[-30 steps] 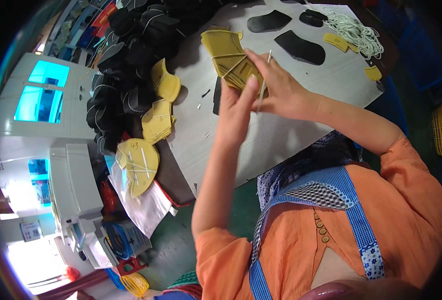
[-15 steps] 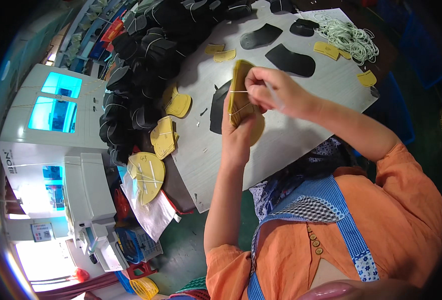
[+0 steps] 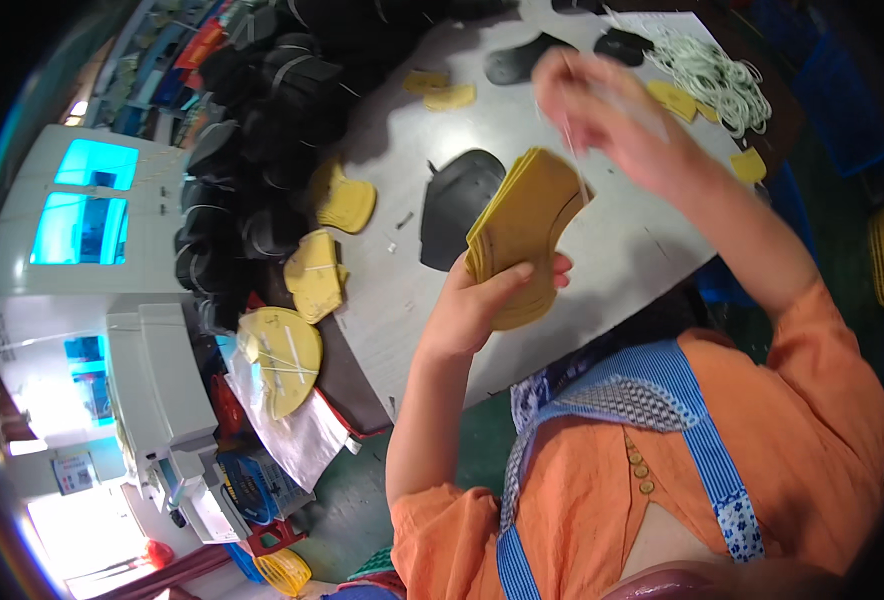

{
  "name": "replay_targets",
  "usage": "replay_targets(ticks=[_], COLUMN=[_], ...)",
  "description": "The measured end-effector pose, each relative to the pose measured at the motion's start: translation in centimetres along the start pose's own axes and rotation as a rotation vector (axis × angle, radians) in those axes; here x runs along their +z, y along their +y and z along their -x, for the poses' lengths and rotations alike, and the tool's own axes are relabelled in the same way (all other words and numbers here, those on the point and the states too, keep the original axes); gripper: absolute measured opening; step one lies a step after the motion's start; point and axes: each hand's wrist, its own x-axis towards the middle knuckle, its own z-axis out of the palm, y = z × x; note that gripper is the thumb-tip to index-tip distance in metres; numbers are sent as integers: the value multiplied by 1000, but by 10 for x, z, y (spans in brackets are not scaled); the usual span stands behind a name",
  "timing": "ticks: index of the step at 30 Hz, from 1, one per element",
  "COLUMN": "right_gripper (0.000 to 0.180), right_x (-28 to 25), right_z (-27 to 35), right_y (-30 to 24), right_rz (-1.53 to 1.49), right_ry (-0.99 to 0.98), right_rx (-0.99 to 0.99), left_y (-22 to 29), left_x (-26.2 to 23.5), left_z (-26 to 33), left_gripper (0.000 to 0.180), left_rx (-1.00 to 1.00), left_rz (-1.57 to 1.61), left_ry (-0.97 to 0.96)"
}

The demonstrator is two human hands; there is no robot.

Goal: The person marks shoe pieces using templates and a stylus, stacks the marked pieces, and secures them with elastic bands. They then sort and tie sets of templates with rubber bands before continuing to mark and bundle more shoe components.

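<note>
My left hand grips the lower end of a stack of yellow, curved sole-shaped pieces, thumb across the front and fingers behind. A dark curved line marks the face of the top piece. Up and to the right of the stack, my right hand is raised and smeared by motion. Its fingers are curled, and a thin white band runs down from them toward the stack's upper edge. Behind the stack, a black curved piece lies on the pale tabletop, partly covered.
Many tied black bundles are heaped along the table's left side. Yellow pieces and a tied yellow bundle sit near the left edge. A tangle of white bands lies at the far right, near a black piece.
The white band that crossed the yellow stack no longer shows around it. My right hand has moved up and away from the stack, which has turned to show its broad face.
</note>
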Motion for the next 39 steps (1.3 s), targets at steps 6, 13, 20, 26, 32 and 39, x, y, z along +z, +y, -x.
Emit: replay_targets(ticks=[6,13,20,26,32,39], right_gripper=[21,36,30,42,47,42], right_x=[-121,-79,-48,-11,-5,-29], right_z=[-86,-124,-160,-142,-147,-152], right_y=[61,78,125,66,77,97], right_rz=[624,1382,1609,289,-56,85], right_ry=[421,94,-214,-174,-194,-107], right_rx=[-61,-310,-503,303,351,376], left_y=[0,6,19,47,50,50], left_x=[-14,-42,-53,-92,-111,-139], left_z=[-22,-20,-30,-64,-109,-94], left_gripper=[45,53,51,58,63,83], left_rx=[260,274,296,571,709,575], left_rz=[-51,32,43,-924,-1762,-1531], left_ry=[91,210,273,593,757,657])
